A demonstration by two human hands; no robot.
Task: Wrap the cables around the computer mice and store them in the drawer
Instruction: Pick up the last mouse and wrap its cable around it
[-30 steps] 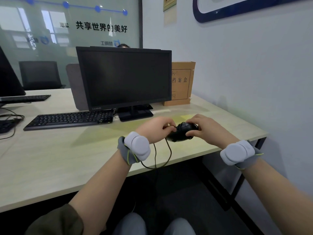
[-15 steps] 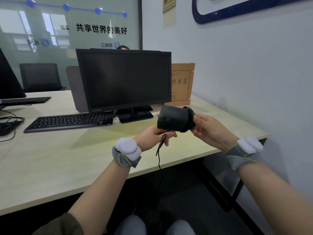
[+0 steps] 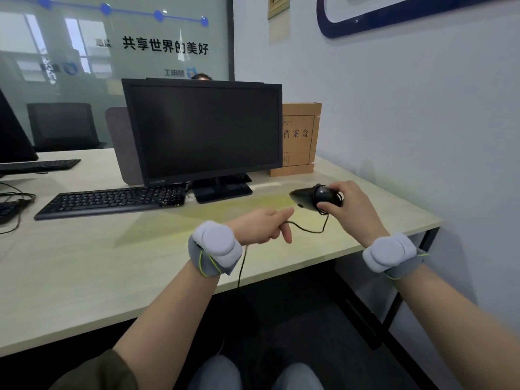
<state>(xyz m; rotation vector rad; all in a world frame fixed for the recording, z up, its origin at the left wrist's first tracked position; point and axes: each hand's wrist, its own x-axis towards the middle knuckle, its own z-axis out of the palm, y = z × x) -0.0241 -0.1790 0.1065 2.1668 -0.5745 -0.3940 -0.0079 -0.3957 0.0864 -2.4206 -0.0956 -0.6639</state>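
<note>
Lowered from chest height, the mouse (image 3: 312,197) sits pinched in the right grip (image 3: 344,205) over the table (image 3: 84,277); left grip (image 3: 263,228) pinches its cable (image 3: 306,229), a few turns wound, slack hanging, drawer unseen.

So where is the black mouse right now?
In the head view, the mouse is on the right, gripped in the right hand just above the desk, in front of the brown box.
</note>
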